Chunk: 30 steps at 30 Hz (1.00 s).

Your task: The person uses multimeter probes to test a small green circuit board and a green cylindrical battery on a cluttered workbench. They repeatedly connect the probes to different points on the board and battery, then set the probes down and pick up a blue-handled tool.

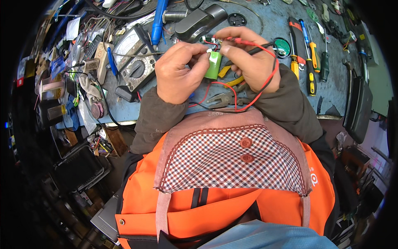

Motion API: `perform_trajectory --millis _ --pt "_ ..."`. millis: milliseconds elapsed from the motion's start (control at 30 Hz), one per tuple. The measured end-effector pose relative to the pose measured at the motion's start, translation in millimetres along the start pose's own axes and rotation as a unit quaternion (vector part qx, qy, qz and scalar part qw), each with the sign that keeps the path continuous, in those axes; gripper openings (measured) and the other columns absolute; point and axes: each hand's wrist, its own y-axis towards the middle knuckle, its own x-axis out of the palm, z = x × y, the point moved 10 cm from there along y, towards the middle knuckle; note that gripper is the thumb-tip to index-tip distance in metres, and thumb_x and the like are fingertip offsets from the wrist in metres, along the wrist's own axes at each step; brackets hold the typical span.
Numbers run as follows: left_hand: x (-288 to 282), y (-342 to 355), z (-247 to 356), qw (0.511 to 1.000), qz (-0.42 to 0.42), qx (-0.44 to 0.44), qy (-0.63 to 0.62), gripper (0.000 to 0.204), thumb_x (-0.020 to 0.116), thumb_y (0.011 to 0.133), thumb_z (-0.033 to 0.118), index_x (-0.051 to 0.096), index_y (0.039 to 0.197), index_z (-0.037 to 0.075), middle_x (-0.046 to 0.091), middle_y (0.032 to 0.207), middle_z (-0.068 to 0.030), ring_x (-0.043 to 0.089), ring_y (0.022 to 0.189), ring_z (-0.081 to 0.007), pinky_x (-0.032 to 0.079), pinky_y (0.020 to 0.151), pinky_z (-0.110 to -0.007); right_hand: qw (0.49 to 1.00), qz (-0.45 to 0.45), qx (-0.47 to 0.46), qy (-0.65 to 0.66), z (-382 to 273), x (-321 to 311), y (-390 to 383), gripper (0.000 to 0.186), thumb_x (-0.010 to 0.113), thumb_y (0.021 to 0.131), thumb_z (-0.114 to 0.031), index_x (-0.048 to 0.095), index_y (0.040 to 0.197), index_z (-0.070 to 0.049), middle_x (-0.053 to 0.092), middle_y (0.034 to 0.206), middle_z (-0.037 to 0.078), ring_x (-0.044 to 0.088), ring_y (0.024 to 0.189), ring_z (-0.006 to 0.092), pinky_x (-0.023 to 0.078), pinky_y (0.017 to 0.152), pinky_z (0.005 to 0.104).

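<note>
Over the near part of the bench, my left hand (179, 71) is closed in a pinch at the top of a green cylindrical battery pack (213, 66). A small white connector (209, 50) shows at its fingertips, and thin wires rise from the pack. My right hand (248, 60) is closed around the multimeter test probes, with the red probe (238, 40) and black probe (256, 50) pointing toward the wires. Their exact contact is too small to tell. Below them, the red test lead (265, 85) loops down beside pliers with yellow handles (234, 81).
An analog multimeter (139, 68) lies left of my left hand. A dark grey device housing (201, 23) and blue tool (158, 23) sit beyond. Several screwdrivers (314, 58) lie at right, near a round green board (282, 47). Cluttered parts and cables fill the left side.
</note>
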Motion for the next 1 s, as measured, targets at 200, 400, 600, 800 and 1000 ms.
perform_trajectory --millis 200,400,600,800,1000 --pt "-5 0 -4 1.000 0.023 0.003 0.017 0.012 0.075 0.084 -0.005 0.074 0.095 -0.003 0.070 0.083 -0.0076 0.066 0.069 -0.0115 0.053 0.063 -0.025 0.998 0.013 0.004 0.060 4 -9 1 0.028 0.066 0.100 -0.020 0.069 0.124 -0.005 0.066 0.094 -0.001 0.059 0.075 0.0053 0.047 0.065 0.0204" --pt "-9 2 -2 0.998 0.046 0.024 0.036 0.013 0.075 0.078 -0.005 0.072 0.090 0.001 0.068 0.077 -0.0078 0.066 0.063 -0.0151 0.053 0.056 -0.027 0.999 0.029 0.003 0.041 -6 -25 -6 0.041 0.066 0.102 -0.040 0.072 0.123 -0.006 0.066 0.093 0.001 0.055 0.066 0.0054 0.043 0.056 0.0200" --pt "-8 2 -3 0.998 0.043 0.023 0.033 0.012 0.075 0.079 -0.005 0.072 0.090 0.000 0.067 0.076 -0.0077 0.066 0.062 -0.0146 0.052 0.055 -0.026 0.995 0.002 0.027 0.092 6 -29 -5 0.037 0.070 0.099 -0.039 0.076 0.103 -0.002 0.064 0.075 0.000 0.048 0.058 0.0049 0.036 0.052 0.0207" --pt "-8 1 -6 0.999 0.039 0.002 0.016 0.011 0.074 0.080 -0.005 0.073 0.090 -0.001 0.068 0.077 -0.0075 0.066 0.062 -0.0135 0.052 0.055 -0.026 0.998 0.014 -0.020 -0.066 -16 -21 -10 0.014 0.073 0.093 -0.016 0.074 0.093 -0.001 0.063 0.075 -0.002 0.052 0.068 0.0048 0.045 0.065 0.0227" --pt "-11 -1 -11 0.999 0.037 -0.020 0.017 0.011 0.076 0.082 -0.004 0.074 0.093 -0.002 0.070 0.083 -0.0063 0.063 0.066 -0.0094 0.052 0.061 -0.023 0.997 -0.028 -0.020 -0.066 -10 -32 -18 0.025 0.054 0.086 -0.002 0.060 0.110 -0.001 0.063 0.097 0.004 0.057 0.088 0.0099 0.047 0.079 0.0256"
